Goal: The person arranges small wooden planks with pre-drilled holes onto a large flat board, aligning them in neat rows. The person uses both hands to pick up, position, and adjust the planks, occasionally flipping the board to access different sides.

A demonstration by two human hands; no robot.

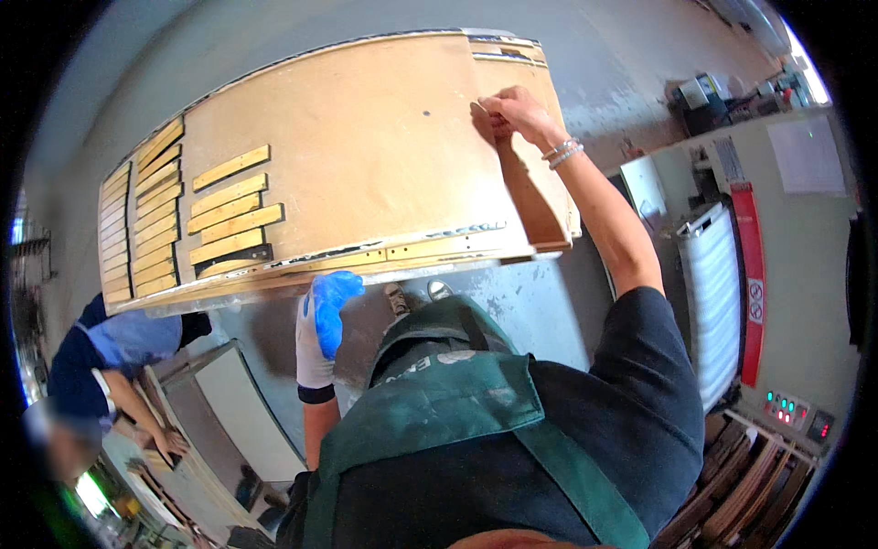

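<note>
A large pale-brown wooden board (366,137) lies in front of me on a stack of similar layers. My bare right hand (519,114), with bracelets at its wrist, is over the board's right end. Its fingertips are pinched together, and whatever is between them is too small to make out. My left hand (329,311), in a white and blue glove, is just by the board's near edge. Its fingers look curled, with their inside partly hidden. Short wooden strips (233,215) lie in rows on the board's left part, away from both hands.
At the lower left a person (119,348) leans over another work surface, beside a pale panel (247,412). To the right stand a white cabinet wall (805,265), a control panel with lit displays (786,410) and stacked boards (745,480). Grey floor (604,91) surrounds the stack.
</note>
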